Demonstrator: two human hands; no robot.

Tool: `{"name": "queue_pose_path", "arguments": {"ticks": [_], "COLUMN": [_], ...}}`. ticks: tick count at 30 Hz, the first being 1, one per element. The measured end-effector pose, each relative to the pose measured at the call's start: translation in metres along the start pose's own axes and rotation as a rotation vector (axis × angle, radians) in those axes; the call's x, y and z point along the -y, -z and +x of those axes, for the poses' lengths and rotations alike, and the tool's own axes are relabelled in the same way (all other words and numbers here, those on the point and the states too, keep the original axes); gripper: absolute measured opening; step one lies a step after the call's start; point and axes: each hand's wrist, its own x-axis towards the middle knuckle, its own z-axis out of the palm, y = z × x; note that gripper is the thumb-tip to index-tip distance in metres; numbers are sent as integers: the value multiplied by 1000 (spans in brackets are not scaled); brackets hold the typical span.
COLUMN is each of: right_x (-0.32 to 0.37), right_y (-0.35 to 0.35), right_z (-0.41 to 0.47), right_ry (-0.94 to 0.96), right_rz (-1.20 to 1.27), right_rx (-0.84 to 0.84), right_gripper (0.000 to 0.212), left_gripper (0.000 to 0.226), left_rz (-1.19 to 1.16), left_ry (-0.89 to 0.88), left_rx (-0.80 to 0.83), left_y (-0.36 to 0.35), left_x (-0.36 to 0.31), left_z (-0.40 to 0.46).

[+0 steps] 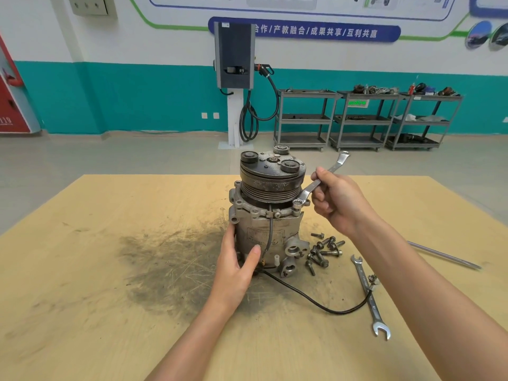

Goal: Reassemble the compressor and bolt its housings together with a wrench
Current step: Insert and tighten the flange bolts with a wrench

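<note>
Left hand [236, 259] lies flat, fingers straight, against the upright compressor [268, 213]; right hand [336, 200] grips a wrench [316, 184] whose ring sits on a bolt [297, 202].

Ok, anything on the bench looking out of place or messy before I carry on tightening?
Mostly fine. A dark grime smear stains the tabletop left of the compressor. Loose bolts lie heaped at its right, and its black cable trails across the spare open-end wrench, where it could snag.
</note>
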Motion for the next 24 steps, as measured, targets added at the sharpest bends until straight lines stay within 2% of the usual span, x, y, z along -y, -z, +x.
{"name": "queue_pose_path", "arguments": {"ticks": [5, 13, 19, 24], "right_x": [-3, 12, -6, -14], "right_y": [-3, -11, -7, -9], "right_z": [-8, -6, -28, -42], "right_ry": [11, 23, 204, 221], "right_rz": [174, 41, 138, 223], "right_rx": [-34, -14, -151, -271], "right_gripper": [25, 25, 25, 21], "left_gripper": [72, 70, 69, 63], "left_rz": [2, 9, 4, -2], "left_ry": [-1, -13, -23, -40], "left_rx": [0, -10, -4, -10], "left_y": [0, 0, 0, 0], "left_x": [1, 4, 7, 10], "left_z": [0, 2, 3, 4]}}
